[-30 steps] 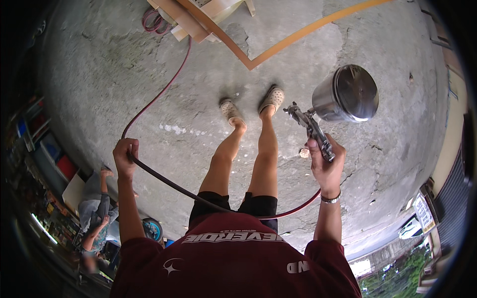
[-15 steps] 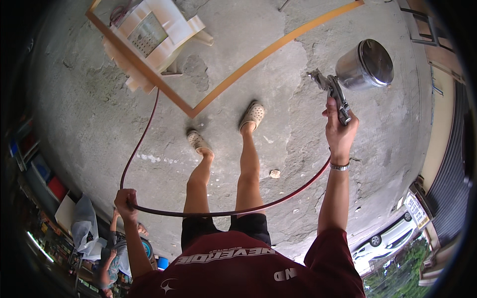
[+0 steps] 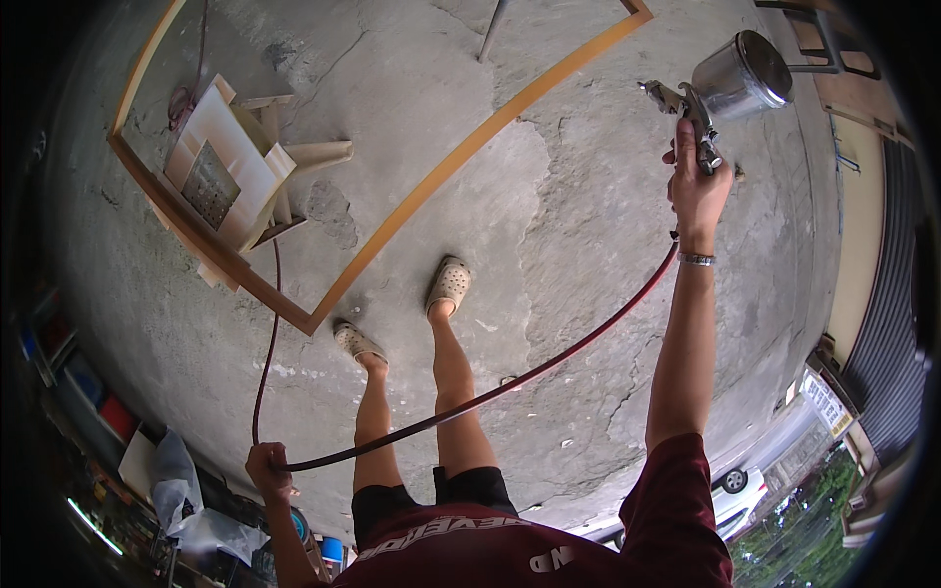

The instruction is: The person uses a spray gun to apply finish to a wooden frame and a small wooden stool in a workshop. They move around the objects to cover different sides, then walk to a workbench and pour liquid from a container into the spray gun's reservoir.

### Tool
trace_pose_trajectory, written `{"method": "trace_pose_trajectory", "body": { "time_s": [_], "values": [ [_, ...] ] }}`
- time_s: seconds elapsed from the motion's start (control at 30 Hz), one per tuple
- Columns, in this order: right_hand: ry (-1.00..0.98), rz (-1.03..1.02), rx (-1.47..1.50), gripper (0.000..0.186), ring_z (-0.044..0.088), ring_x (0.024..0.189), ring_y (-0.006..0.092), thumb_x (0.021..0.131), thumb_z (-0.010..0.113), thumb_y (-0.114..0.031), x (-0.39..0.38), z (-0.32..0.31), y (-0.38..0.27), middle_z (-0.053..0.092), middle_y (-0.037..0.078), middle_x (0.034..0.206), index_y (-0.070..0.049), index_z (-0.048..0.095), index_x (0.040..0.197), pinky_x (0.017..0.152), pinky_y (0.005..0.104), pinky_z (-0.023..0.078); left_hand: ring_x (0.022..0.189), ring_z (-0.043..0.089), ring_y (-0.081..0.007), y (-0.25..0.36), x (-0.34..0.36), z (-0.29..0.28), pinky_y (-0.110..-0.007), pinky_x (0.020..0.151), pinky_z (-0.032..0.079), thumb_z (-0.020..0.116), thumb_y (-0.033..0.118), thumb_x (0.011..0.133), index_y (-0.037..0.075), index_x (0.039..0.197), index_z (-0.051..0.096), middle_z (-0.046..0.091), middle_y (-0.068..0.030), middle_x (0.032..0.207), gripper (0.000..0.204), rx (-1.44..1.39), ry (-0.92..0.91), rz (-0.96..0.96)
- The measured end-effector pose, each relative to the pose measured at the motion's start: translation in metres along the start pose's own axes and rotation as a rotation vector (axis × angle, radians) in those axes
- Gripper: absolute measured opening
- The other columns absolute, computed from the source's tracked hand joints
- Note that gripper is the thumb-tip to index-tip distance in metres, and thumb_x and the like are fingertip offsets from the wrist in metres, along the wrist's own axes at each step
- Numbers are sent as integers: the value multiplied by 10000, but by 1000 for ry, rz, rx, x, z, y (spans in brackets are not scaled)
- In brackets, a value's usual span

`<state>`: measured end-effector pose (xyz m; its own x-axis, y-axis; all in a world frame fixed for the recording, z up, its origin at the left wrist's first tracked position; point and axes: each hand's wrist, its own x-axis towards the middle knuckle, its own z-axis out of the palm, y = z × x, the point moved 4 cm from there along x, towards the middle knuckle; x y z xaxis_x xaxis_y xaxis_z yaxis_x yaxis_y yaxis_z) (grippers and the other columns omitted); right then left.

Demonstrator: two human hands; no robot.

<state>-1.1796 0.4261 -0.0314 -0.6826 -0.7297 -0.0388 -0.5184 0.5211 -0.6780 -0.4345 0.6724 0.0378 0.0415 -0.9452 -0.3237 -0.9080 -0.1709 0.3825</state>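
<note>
In my raised right hand (image 3: 701,186) is a metal spray gun (image 3: 698,132), gripped by its handle, with a silver paint cup (image 3: 742,74) attached at its far right. A dark red hose (image 3: 578,361) hangs from the gun in a curve across my legs to my left hand (image 3: 268,470), whose fingers are wrapped round it. Beyond that hand the hose runs forward toward a stand. To the right of the stand, a brown rectangular frame (image 3: 461,152) reaches across the view, its near corner in front of my feet. The gun is apart from the frame, on its right.
A paint-marked stool-like stand (image 3: 257,157) is under the left part of the frame. A grey metal leg (image 3: 493,31) shows at the far side. Shelves with clutter (image 3: 98,392) line the left, a plastic-wrapped thing (image 3: 181,490) near them. A white car (image 3: 743,498) is at the lower right.
My right hand has moved the spray gun farther forward and right. The frame and stand now appear lower and more to the left. The hose stretches straighter between my hands.
</note>
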Motion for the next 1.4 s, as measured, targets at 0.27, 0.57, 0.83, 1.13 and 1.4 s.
{"method": "trace_pose_trajectory", "body": {
  "time_s": [0.27,0.57,0.83,1.13,1.4],
  "values": [
    [213,-27,49,466,605,463,107,982,703,-445,70,-22,-10,730,80,703,11,767,915,438,280,453,666,613,-265,52,18,14,-391,623,458,721,312,949,74,770,670,647,-80,728,303,0,-48,-15],
    [-10,142,105,457,526,407,63,997,691,-422,8,-33,0,710,68,686,23,744,905,364,260,372,674,634,-292,39,24,1,-415,633,477,680,301,978,52,755,666,647,-113,716,334,65,-11,25],
    [-121,109,93,462,521,405,69,1020,659,-422,-5,-44,-1,707,68,676,17,739,900,368,255,377,672,635,-290,40,26,-10,-400,636,485,677,259,983,50,779,672,642,-111,715,292,39,-19,19],
    [308,7,137,480,538,413,87,990,691,-455,51,-35,-4,703,57,681,8,739,873,387,270,404,678,640,-270,33,21,-2,-377,652,493,679,234,977,46,775,668,660,-102,730,277,-6,-26,17],
    [-17,159,215,396,516,472,42,1009,693,-379,-66,-23,-6,659,25,659,7,755,947,415,238,356,687,642,-240,-16,7,-30,-361,658,496,650,132,939,32,773,652,667,-106,748,195,-8,85,18]
  ]
}}
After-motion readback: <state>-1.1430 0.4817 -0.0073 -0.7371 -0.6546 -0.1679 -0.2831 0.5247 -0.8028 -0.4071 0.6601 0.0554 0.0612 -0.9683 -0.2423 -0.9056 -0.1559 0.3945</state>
